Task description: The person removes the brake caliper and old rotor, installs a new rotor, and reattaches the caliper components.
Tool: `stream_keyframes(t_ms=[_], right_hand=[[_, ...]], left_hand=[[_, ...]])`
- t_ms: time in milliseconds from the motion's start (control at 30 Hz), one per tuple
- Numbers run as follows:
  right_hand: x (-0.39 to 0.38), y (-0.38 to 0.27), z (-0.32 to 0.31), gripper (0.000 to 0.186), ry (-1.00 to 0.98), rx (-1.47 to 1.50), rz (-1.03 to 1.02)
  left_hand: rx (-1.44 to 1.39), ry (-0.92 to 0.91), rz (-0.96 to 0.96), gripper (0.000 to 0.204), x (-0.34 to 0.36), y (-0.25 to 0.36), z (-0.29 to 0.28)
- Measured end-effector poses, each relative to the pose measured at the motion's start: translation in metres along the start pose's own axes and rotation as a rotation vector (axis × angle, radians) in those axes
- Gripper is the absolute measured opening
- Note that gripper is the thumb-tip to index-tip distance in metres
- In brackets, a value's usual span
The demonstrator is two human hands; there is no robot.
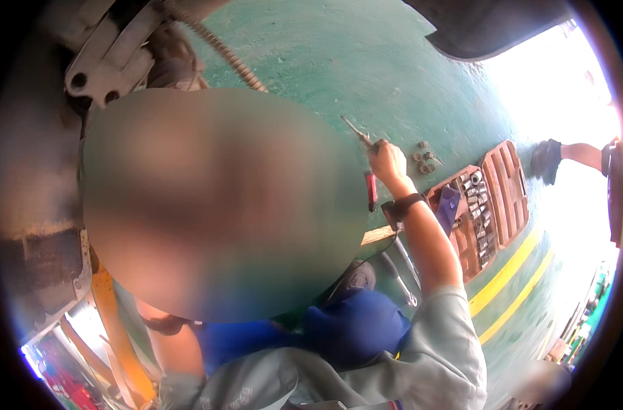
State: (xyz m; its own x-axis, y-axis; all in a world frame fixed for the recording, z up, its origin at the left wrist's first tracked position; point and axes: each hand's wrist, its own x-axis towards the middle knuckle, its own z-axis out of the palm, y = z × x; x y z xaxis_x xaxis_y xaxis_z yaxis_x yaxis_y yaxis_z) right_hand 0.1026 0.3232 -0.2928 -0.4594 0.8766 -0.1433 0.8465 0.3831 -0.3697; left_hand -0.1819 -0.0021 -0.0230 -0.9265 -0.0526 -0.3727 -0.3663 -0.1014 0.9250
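Note:
My right hand (388,164) is closed around the end of a slim, pointed metal tool (356,130), held out over the green floor; its exact kind is unclear. Close by that hand lie a red and black hand tool (371,190) and several small rusty nuts (425,156). From the lower left rises my left forearm (177,345). A large blurred patch covers my left hand, so its fingers and anything in them are hidden.
An open brown socket case (504,195) with several sockets (477,208) lies to the right, beside metal wrenches (402,277) and a wooden strip (381,235). Vehicle metal parts (110,58) and a yellow stand (116,335) are on the left. Another person's foot (547,161) is at far right.

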Motion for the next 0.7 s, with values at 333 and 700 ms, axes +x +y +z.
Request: stream_keyframes(t_ms=[333, 700], right_hand=[[0.074, 0.059, -0.009, 0.035, 0.03, 0.043, -0.074], [0.25, 0.146, -0.023, 0.059, 0.187, -0.114, 0.169]], left_hand=[[-0.026, -0.029, 0.076, 0.03, -0.002, -0.003, -0.014], [0.441, 0.019, 0.513, 0.03, -0.024, -0.015, -0.032]])
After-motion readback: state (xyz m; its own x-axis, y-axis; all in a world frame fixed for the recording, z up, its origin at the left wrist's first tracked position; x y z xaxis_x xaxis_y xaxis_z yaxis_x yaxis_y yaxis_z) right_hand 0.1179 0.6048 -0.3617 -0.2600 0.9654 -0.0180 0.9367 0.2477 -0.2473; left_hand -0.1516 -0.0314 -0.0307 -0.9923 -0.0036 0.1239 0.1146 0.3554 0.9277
